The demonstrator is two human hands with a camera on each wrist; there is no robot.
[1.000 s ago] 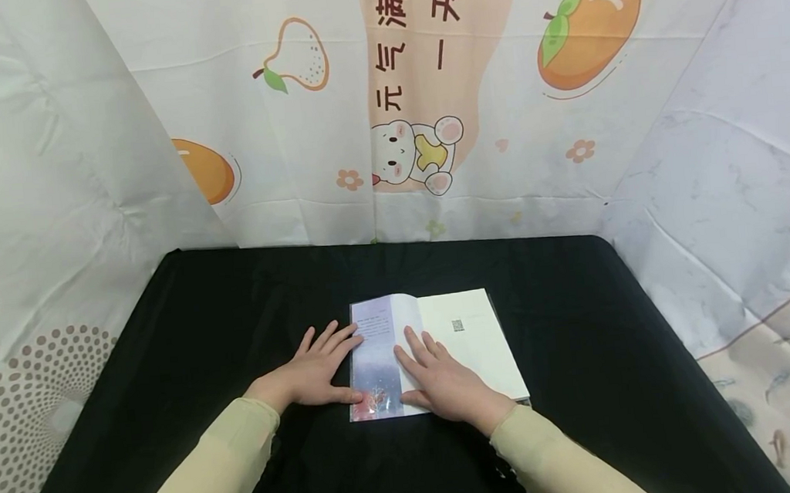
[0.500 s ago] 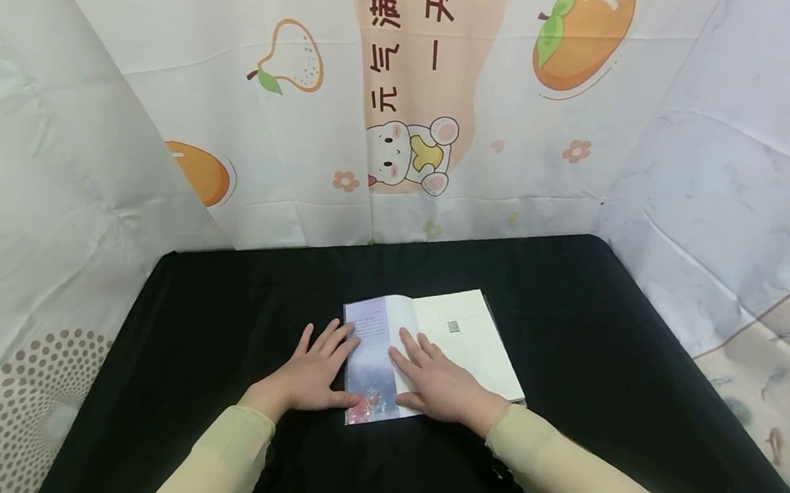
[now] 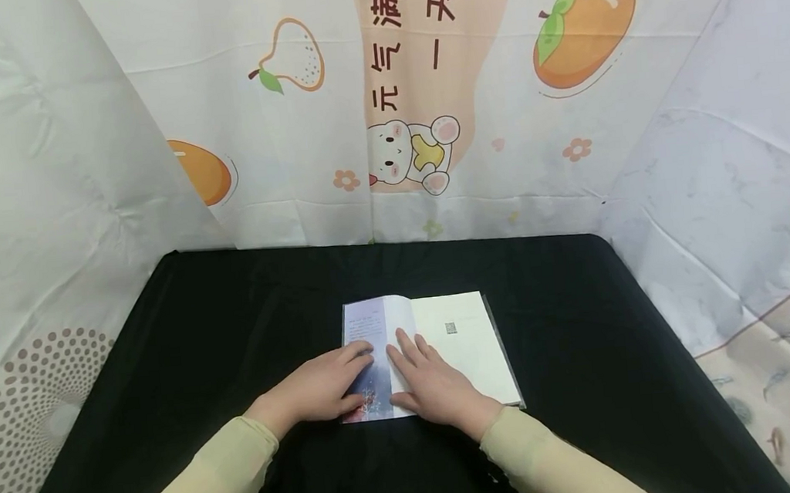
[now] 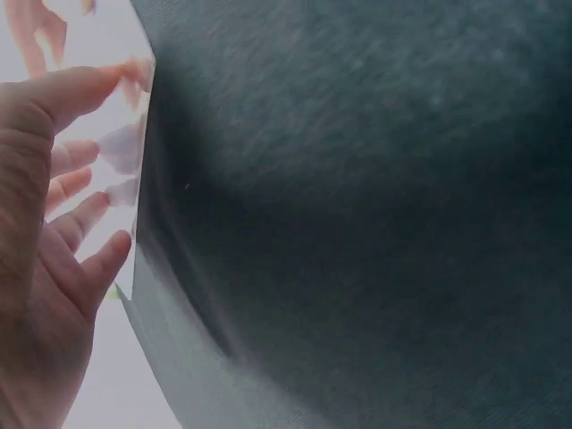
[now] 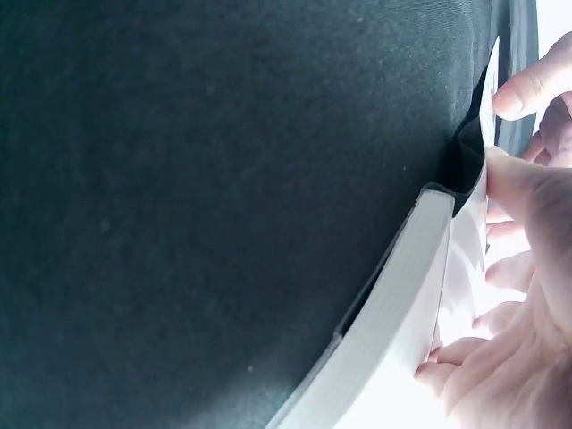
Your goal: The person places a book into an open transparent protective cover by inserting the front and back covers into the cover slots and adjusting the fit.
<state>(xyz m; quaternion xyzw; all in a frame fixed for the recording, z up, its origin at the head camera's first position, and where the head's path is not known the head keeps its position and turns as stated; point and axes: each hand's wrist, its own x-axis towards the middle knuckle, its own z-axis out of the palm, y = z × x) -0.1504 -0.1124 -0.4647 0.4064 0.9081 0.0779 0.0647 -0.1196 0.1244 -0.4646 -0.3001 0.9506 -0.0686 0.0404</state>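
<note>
An open book (image 3: 477, 360) lies on a black cloth (image 3: 253, 304). Its left side has a purple-blue printed flap (image 3: 366, 326) with small text and a reddish patch low down; the right page is cream with a small QR code. My left hand (image 3: 322, 384) rests on the flap near its outer edge, fingers slightly bent, thumb touching the lower part. Beside it my right hand (image 3: 437, 386) lies with spread fingers on the white strip next to the fold. In the right wrist view the thick page block (image 5: 384, 313) shows, with the left side bulging up at the spine.
The black-covered table's far edge meets a white fabric backdrop (image 3: 240, 135) printed with fruit and characters. Pale fabric screens (image 3: 730, 174) stand along the right side and, with dots, along the left (image 3: 35, 190).
My left hand has moved right, further onto the flap, and its spread fingers have drawn together and bent. The right hand stays on the strip by the fold, almost unmoved.
</note>
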